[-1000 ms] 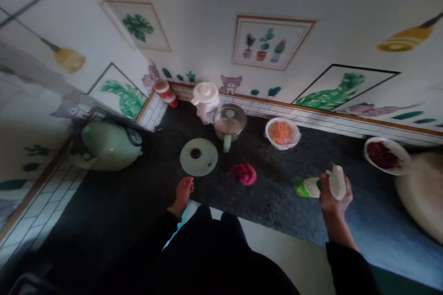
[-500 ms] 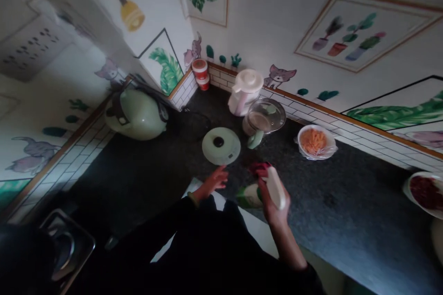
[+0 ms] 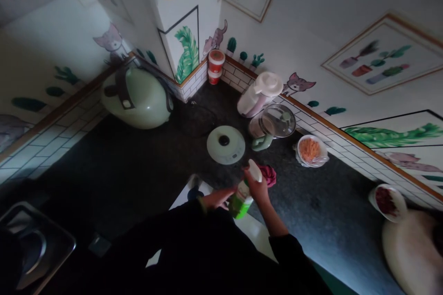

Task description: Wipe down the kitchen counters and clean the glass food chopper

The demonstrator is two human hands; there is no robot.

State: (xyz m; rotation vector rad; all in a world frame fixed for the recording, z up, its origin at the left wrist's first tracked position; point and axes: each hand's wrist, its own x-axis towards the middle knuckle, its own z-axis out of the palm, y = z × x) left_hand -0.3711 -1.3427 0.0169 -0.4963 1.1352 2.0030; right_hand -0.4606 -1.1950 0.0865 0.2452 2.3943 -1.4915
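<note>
My right hand (image 3: 259, 190) is closed around the neck of a spray bottle (image 3: 241, 203), which has a white trigger head and a green and white body. The bottle tilts above the counter's front edge. My left hand (image 3: 216, 198) is at the bottle's left side with its fingers stretched out. Its fingertips meet the bottle's edge in view, though I cannot tell how firmly they touch. Just behind my right hand, a crumpled dark pink cloth (image 3: 268, 175) lies on the counter. A round pale green appliance base (image 3: 226, 151) with a black centre knob sits farther back.
Behind the base stand a white pitcher (image 3: 259, 94) and a glass kettle (image 3: 262, 134) with a lid. Bowls of shredded orange food (image 3: 310, 150) and dark red food (image 3: 387, 202) are to the right. A green rounded appliance (image 3: 141, 99) and red-white tubs (image 3: 216, 65) line the back wall.
My right hand has brought the spray bottle left and turned it more upright. My left hand has come down to the bottle's side. The pink cloth now lies uncovered, and the view has shifted.
</note>
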